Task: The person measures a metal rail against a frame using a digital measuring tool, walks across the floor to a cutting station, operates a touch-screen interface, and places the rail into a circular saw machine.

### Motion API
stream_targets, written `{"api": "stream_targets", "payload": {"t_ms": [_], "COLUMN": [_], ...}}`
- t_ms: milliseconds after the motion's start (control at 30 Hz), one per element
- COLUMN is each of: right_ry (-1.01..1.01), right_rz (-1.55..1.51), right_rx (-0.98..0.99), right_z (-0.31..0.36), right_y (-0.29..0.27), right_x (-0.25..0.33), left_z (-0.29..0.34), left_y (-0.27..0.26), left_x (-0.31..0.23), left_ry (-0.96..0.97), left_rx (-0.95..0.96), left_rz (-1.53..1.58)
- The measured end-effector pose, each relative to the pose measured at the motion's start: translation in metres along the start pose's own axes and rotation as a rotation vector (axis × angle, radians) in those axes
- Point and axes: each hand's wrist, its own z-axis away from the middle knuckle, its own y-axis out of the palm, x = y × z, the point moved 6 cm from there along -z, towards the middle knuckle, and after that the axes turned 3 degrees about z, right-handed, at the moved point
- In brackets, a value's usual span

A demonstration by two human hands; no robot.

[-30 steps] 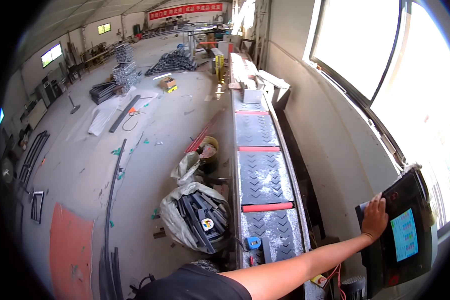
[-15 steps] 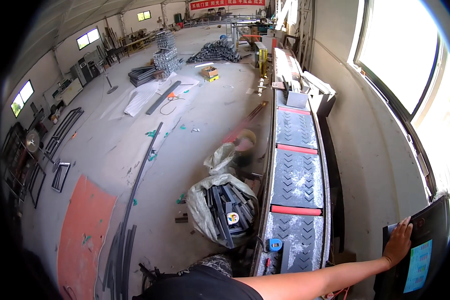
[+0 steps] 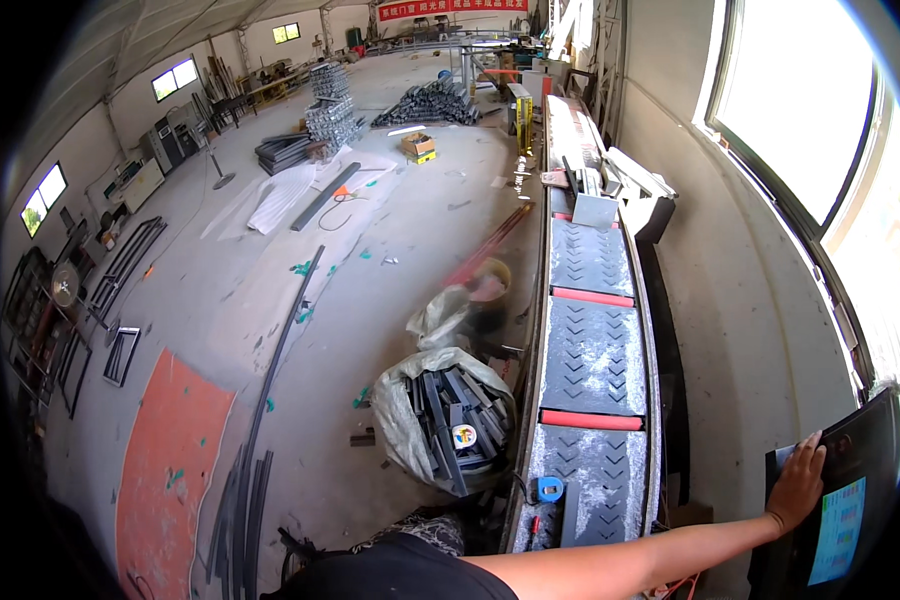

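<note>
My right hand (image 3: 798, 485) reaches out to the far right and lies flat, fingers spread, on a black control panel (image 3: 863, 445). It rests just above and left of the panel's lit blue screen (image 3: 836, 530) and holds nothing. My bare forearm (image 3: 650, 560) stretches across the near end of a long machine bed (image 3: 592, 345) with grey chevron-patterned plates and red cross bars. My left hand is out of view.
A blue tape measure (image 3: 548, 488) lies on the bed's near end. A white sack of dark metal pieces (image 3: 450, 415) stands on the floor beside the bed. Long metal strips (image 3: 270, 370) and an orange floor patch (image 3: 170, 460) lie left. Windows (image 3: 800, 100) line the right wall.
My head has turned, so the panel has slid toward the lower right of the picture. My right hand has stayed on the panel by the screen.
</note>
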Motion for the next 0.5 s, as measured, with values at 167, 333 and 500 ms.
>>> {"api": "stream_targets", "payload": {"t_ms": [167,333,500], "right_ry": [0.019,0.018,-0.001], "right_rz": [-0.033,-0.039,-0.004], "right_rx": [-0.025,-0.028,-0.017], "right_z": [0.000,-0.004,-0.006], "right_y": [-0.008,-0.009,-0.018], "right_x": [0.001,-0.001,0.003], "left_z": [-0.003,-0.003,-0.004], "left_y": [-0.003,-0.001,-0.006], "left_x": [-0.002,-0.002,0.001], "left_ry": [0.020,-0.014,-0.025], "left_rx": [0.015,0.049,0.032], "left_rz": [-0.021,-0.007,-0.029]}}
